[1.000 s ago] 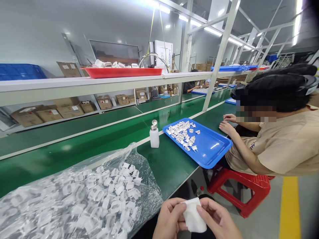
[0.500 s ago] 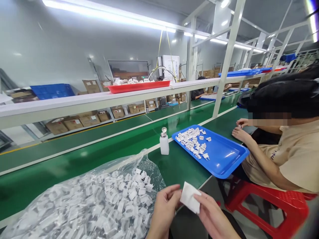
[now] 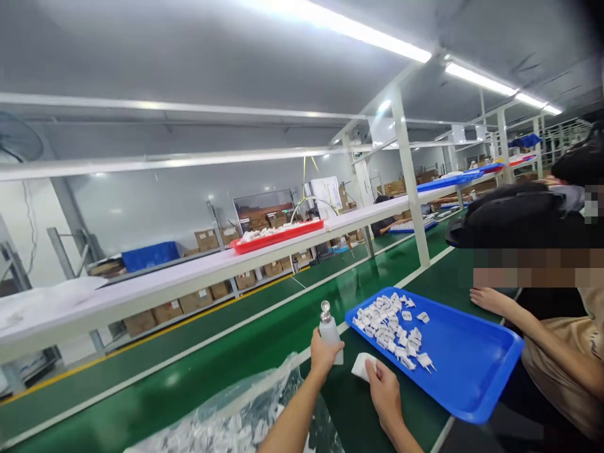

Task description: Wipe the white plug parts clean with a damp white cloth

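Observation:
My left hand [image 3: 323, 352] is wrapped round a white pump bottle [image 3: 331, 332] with a metal top, upright on the green work surface. In my right hand [image 3: 384, 387] a folded white cloth [image 3: 363, 366] is pinched between thumb and fingers, a short way right of the bottle. Just beyond that hand is a blue tray [image 3: 467, 371] with a heap of small white plug parts [image 3: 387, 324] at its left end. Below my left forearm lies a clear plastic bag [image 3: 283, 384] full of white parts, partly out of view.
A co-worker's hand [image 3: 493, 302] rests beyond the tray on the right. Above the green conveyor [image 3: 226, 352] runs a white shelf [image 3: 184, 272] bearing a red tray [image 3: 283, 236] of white parts. An upright post [image 3: 411, 189] stands behind the blue tray.
My left hand has left the cloth, moved forward and closed on the bottle. My right hand keeps the cloth and is now over the green surface. The view has tilted up.

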Action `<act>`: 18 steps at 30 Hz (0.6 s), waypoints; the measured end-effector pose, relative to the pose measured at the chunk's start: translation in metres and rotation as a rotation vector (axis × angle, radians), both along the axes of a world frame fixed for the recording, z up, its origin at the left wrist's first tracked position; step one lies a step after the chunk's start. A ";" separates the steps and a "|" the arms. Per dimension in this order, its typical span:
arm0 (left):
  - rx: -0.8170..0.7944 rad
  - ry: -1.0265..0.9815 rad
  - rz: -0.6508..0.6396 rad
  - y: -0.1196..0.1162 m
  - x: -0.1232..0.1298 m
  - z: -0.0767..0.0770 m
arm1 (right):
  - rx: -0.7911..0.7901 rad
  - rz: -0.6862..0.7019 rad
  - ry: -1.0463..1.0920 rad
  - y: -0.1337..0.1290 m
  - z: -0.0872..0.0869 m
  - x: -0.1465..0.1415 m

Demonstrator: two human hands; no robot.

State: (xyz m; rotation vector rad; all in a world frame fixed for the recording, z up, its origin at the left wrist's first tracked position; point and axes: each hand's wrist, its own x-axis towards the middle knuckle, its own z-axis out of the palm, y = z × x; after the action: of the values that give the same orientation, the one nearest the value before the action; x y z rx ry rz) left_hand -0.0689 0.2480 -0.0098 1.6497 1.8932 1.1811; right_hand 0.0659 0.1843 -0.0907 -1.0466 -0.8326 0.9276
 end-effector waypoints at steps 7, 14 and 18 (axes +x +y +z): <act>0.153 0.189 -0.052 0.025 0.013 -0.016 | 0.041 -0.016 -0.014 0.013 -0.017 0.000; 0.338 0.630 -0.462 0.015 0.009 0.004 | 0.059 0.094 0.156 0.020 -0.021 0.002; 0.398 0.889 -0.542 0.005 0.010 0.008 | 0.074 0.168 0.342 0.020 -0.019 0.008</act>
State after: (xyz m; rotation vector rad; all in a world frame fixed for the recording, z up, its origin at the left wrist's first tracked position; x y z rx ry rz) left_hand -0.0586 0.2535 -0.0014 3.0199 1.4311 0.6470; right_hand 0.0737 0.2048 -0.1102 -0.7342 -0.6681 1.1705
